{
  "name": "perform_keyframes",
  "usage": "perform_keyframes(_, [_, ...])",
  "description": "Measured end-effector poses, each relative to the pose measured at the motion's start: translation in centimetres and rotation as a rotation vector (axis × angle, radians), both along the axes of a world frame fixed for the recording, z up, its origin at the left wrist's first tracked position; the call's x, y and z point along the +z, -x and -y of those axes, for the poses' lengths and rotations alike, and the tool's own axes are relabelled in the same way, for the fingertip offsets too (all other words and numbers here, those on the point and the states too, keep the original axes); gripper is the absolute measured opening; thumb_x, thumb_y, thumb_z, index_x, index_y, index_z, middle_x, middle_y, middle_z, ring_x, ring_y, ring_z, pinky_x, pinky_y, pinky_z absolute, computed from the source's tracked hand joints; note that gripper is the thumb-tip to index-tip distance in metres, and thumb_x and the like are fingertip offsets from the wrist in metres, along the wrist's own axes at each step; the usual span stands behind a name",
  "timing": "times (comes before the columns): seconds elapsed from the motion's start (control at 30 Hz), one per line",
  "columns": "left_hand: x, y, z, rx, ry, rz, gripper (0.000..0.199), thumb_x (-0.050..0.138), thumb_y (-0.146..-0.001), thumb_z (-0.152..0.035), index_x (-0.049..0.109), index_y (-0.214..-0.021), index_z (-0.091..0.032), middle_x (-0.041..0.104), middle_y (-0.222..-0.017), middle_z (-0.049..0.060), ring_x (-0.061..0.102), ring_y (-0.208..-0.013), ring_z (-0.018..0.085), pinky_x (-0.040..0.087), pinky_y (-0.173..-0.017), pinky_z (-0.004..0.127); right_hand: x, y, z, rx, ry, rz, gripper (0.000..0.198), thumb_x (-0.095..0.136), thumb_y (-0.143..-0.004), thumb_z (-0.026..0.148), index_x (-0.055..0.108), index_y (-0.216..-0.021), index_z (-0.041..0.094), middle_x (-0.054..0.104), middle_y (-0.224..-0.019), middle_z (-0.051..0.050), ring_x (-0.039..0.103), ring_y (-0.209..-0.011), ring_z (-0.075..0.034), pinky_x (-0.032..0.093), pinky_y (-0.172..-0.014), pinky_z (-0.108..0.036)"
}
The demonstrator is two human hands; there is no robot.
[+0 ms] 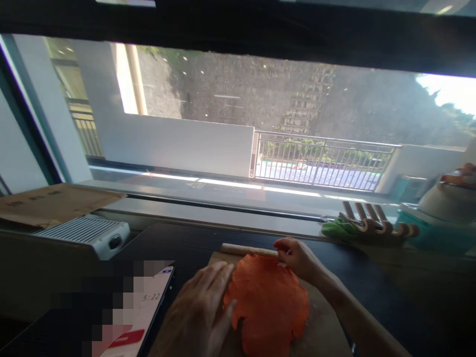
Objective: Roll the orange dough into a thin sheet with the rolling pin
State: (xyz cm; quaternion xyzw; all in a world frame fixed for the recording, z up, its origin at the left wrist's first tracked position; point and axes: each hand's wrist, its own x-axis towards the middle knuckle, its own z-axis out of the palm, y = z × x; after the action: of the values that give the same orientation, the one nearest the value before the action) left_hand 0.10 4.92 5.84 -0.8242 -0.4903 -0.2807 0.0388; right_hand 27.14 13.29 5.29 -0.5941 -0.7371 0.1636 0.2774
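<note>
A flattened orange sheet of dough or clay, ragged at the rim, lies on a light brown board. My left hand is spread along the sheet's left edge, fingers stretched out and thumb reaching over it. At the far edge of the sheet, my right hand is closed with its fingers curled together. Its fingertips meet the sheet's edge and the right end of a pale rod, which lies along the board's far side. What the right fingers pinch is hidden.
On the dark table, a phone leans left of the board. Farther left are a white slatted device and brown paper. A green cloth, a curved-slat rack and a teal container stand by the window at right.
</note>
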Motion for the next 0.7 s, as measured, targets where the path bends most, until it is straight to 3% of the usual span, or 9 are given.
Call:
perform_keyframes(0.1, [-0.3,-0.5,0.9,-0.184,0.035,-0.192,0.051,0.056,-0.076,-0.019,0.057,-0.126,-0.027,0.059,-0.133,0.006,0.055,-0.122,0.025,0.046,-0.101,0.04,0.4,0.7,-2.8,0.112,0.156,0.149,0.036,0.054,-0.07,0.015,0.07,-0.103,0.018,0.069,-0.102,-0.006,0.063,-0.091,-0.019,0.045,-0.078,-0.026])
perform_keyframes(0.2, [-0.5,-1.2,0.4,-0.183,0.187,-0.287,0.051,0.061,-0.073,-0.02,0.06,-0.122,-0.03,0.053,-0.139,0.01,0.047,-0.129,0.034,0.04,-0.103,0.056,0.7,1.3,-4.3,0.184,0.308,0.276,0.046,0.054,-0.06,0.007,0.069,-0.102,0.019,0.07,-0.095,-0.003,0.062,-0.084,-0.017,0.043,-0.068,-0.023])
perform_keyframes(0.33, [-0.4,-1.7,-0.3,-0.166,0.246,-0.177,0.018,0.061,-0.079,-0.025,0.071,-0.093,-0.029,0.069,-0.114,0.005,0.054,-0.121,0.029,0.032,-0.106,0.057,2.0,1.2,-4.1,0.142,0.322,0.366,0.035,0.054,-0.06,0.007,0.071,-0.088,0.017,0.067,-0.078,-0.002,0.058,-0.072,-0.016,0.039,-0.061,-0.024])
perform_keyframes(0.4, [-0.3,-1.2,0.0,-0.189,0.193,-0.119,0.016,0.056,-0.082,-0.02,0.07,-0.085,-0.027,0.073,-0.099,0.0,0.061,-0.11,0.022,0.031,-0.109,0.05,2.8,0.5,-2.9,0.148,0.233,0.326,0.029,0.053,-0.065,0.011,0.07,-0.088,0.016,0.065,-0.079,-0.003,0.056,-0.072,-0.015,0.038,-0.063,-0.024])
perform_keyframes(0.5, [-0.8,0.2,1.2,-0.224,0.01,-0.117,0.024,0.054,-0.079,-0.011,0.067,-0.091,-0.027,0.073,-0.098,-0.003,0.063,-0.104,0.017,0.033,-0.108,0.039,3.5,-0.9,0.7,0.199,0.061,0.175,0.026,0.054,-0.072,0.016,0.068,-0.094,0.017,0.063,-0.087,-0.003,0.055,-0.075,-0.015,0.04,-0.066,-0.024])
perform_keyframes(0.63, [-2.7,1.6,2.6,-0.289,-0.307,-0.136,0.025,0.056,-0.079,-0.013,0.065,-0.099,-0.025,0.073,-0.1,-0.002,0.066,-0.099,0.014,0.04,-0.102,0.026,3.6,-1.0,5.8,0.308,0.146,0.076,0.025,0.051,-0.075,0.016,0.068,-0.092,0.022,0.062,-0.091,-0.001,0.057,-0.076,-0.014,0.042,-0.068,-0.023])
perform_keyframes(0.7, [-3.5,1.5,3.0,-0.315,-0.378,-0.127,0.022,0.057,-0.082,-0.016,0.064,-0.101,-0.024,0.073,-0.098,-0.003,0.067,-0.097,0.012,0.042,-0.101,0.021,3.6,0.5,7.3,0.32,0.163,0.09,0.025,0.051,-0.078,0.019,0.067,-0.097,0.024,0.062,-0.099,-0.001,0.059,-0.084,-0.015,0.044,-0.076,-0.025])
